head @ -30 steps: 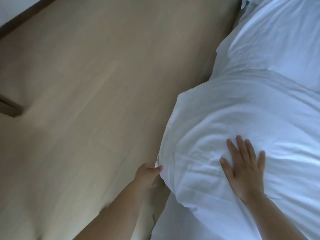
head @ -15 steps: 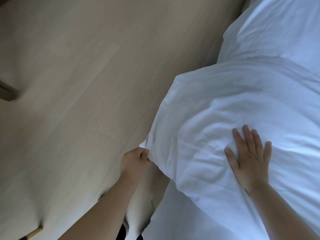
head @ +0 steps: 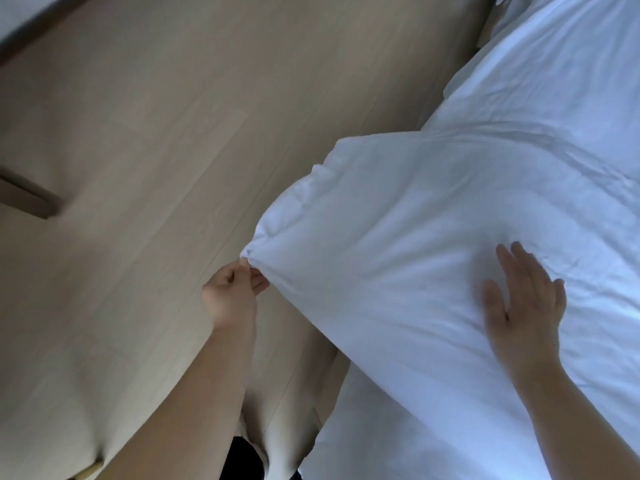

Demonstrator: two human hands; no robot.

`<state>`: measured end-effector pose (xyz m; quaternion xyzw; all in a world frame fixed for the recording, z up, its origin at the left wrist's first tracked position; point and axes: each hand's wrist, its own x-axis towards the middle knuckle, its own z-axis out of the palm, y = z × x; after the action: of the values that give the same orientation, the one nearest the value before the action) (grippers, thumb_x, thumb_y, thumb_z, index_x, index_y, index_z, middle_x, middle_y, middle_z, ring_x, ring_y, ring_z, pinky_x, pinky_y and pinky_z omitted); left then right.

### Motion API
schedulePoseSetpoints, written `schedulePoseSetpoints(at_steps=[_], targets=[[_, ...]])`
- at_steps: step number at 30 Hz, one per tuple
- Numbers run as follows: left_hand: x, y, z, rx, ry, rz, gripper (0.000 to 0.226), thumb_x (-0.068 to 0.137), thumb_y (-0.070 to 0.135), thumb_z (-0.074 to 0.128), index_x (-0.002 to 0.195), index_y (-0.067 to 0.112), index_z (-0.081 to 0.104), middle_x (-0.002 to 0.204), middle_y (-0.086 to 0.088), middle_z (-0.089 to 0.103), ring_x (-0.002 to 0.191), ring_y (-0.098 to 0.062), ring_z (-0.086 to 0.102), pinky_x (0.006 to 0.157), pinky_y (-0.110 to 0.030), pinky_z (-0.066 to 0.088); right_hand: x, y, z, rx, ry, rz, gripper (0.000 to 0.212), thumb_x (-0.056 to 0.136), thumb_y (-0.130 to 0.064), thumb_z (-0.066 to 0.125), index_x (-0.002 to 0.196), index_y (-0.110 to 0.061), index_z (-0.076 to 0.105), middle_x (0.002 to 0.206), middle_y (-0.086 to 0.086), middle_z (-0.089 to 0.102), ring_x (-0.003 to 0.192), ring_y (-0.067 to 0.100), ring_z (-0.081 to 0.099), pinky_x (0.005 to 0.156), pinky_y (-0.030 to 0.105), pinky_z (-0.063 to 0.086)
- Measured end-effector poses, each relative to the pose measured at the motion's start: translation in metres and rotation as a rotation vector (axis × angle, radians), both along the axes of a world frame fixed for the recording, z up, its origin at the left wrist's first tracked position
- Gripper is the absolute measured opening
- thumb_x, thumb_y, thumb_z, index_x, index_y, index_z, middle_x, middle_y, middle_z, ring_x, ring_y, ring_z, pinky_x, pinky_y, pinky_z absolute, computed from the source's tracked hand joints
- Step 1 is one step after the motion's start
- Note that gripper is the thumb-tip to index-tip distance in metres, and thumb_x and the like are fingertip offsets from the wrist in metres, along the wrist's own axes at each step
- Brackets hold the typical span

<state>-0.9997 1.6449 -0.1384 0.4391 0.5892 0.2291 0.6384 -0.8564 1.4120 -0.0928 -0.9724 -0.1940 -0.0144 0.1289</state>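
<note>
A pale wood-plank floor (head: pixel 138 150) fills the left side. On the right lies the bed, its white sheet (head: pixel 381 431) at the bottom edge. A puffy white duvet (head: pixel 398 220) lies on top and overhangs the bed's side towards the floor. The right hand (head: pixel 523 299) rests flat on the duvet, fingers straight and slightly spread. The left hand (head: pixel 232 296) pinches the duvet's corner (head: pixel 251 252) between thumb and curled fingers, out over the floor. A dark wooden furniture leg (head: pixel 31 199) stands at far left.
</note>
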Motion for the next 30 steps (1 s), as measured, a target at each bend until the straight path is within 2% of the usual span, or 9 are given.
schedulePoseSetpoints(at_steps=[4, 6, 10, 14, 19, 22, 26, 28, 30], targets=[[0.037, 0.007, -0.02, -0.393, -0.161, 0.149, 0.022, 0.096, 0.004, 0.042, 0.084, 0.006, 0.06, 0.074, -0.003, 0.065, 0.062, -0.01, 0.063, 0.056, -0.017, 0.055, 0.0, -0.006, -0.022, -0.213, 0.086, 0.024, 0.082, 0.075, -0.052, 0.013, 0.136, -0.006, 0.043, 0.144, 0.014, 0.039, 0.136, 0.032, 0.032, 0.111, 0.055, 0.006], [0.047, 0.008, -0.016, -0.488, -0.303, 0.139, 0.025, 0.097, 0.006, 0.041, 0.079, 0.009, 0.059, 0.069, -0.001, 0.066, 0.063, -0.01, 0.063, 0.051, -0.016, 0.053, 0.001, -0.006, -0.027, -0.244, 0.119, 0.012, 0.088, 0.071, -0.055, 0.006, 0.139, -0.011, 0.039, 0.149, 0.009, 0.032, 0.14, 0.026, 0.025, 0.112, 0.049, 0.001], [0.051, 0.017, -0.002, -0.519, -0.565, -0.109, 0.034, 0.099, 0.013, 0.029, 0.09, 0.01, 0.062, 0.074, 0.003, 0.073, 0.083, -0.012, 0.065, 0.071, -0.022, 0.051, 0.002, 0.0, -0.027, -0.232, 0.145, -0.026, 0.092, 0.067, -0.058, 0.001, 0.141, -0.014, 0.035, 0.152, 0.004, 0.026, 0.142, 0.021, 0.018, 0.113, 0.044, -0.003], [0.044, 0.025, 0.015, -0.474, -0.662, -0.351, 0.055, 0.101, 0.022, 0.023, 0.083, 0.018, 0.075, 0.092, 0.002, 0.073, 0.088, -0.009, 0.068, 0.073, -0.022, 0.055, 0.003, -0.003, -0.025, -0.176, 0.141, -0.023, 0.09, 0.069, -0.058, 0.006, 0.139, -0.013, 0.039, 0.149, 0.006, 0.032, 0.141, 0.022, 0.022, 0.114, 0.044, 0.001], [0.021, 0.034, 0.044, -0.185, -0.583, -0.527, 0.025, 0.087, 0.023, 0.049, 0.097, 0.009, 0.067, 0.09, -0.002, 0.071, 0.084, -0.012, 0.068, 0.069, -0.02, 0.053, 0.001, -0.004, -0.009, 0.018, 0.093, 0.011, 0.079, 0.073, -0.051, 0.021, 0.131, -0.004, 0.049, 0.142, 0.013, 0.043, 0.134, 0.029, 0.035, 0.111, 0.049, 0.012], [0.0, 0.051, 0.061, -0.029, -0.555, -0.521, 0.011, 0.066, 0.031, 0.067, 0.068, 0.02, 0.071, 0.064, 0.005, 0.066, 0.06, -0.009, 0.058, 0.054, -0.015, 0.043, 0.005, -0.011, 0.007, 0.06, -0.073, 0.117, 0.062, 0.083, -0.039, 0.032, 0.125, 0.0, 0.053, 0.133, 0.022, 0.05, 0.125, 0.026, 0.037, 0.104, 0.047, 0.019], [-0.006, 0.057, 0.015, 0.212, 0.0, -0.604, 0.032, 0.086, 0.009, 0.051, 0.056, 0.02, 0.058, 0.054, 0.008, 0.049, 0.046, 0.002, 0.04, 0.047, -0.014, 0.031, 0.008, -0.031, -0.002, -0.245, -0.068, 0.167, 0.066, 0.089, -0.054, 0.023, 0.125, -0.007, 0.052, 0.129, 0.021, 0.055, 0.122, 0.029, 0.042, 0.102, 0.058, 0.024], [0.001, 0.047, -0.01, 0.206, 0.15, -0.597, 0.032, 0.09, -0.002, 0.042, 0.063, 0.009, 0.052, 0.055, 0.003, 0.041, 0.049, -0.002, 0.036, 0.044, -0.012, 0.027, 0.008, -0.032, -0.011, -0.405, 0.098, 0.112, 0.081, 0.077, -0.057, 0.013, 0.136, -0.012, 0.045, 0.144, 0.013, 0.039, 0.134, 0.029, 0.036, 0.105, 0.06, 0.014], [0.011, 0.038, -0.024, 0.182, 0.207, -0.577, 0.021, 0.092, 0.001, 0.042, 0.075, 0.005, 0.053, 0.061, 0.001, 0.042, 0.057, -0.01, 0.036, 0.044, -0.009, 0.027, 0.011, -0.03, -0.014, -0.497, 0.231, 0.064, 0.095, 0.063, -0.06, -0.007, 0.146, -0.023, 0.021, 0.156, 0.001, 0.011, 0.144, 0.019, 0.009, 0.111, 0.045, -0.001]])
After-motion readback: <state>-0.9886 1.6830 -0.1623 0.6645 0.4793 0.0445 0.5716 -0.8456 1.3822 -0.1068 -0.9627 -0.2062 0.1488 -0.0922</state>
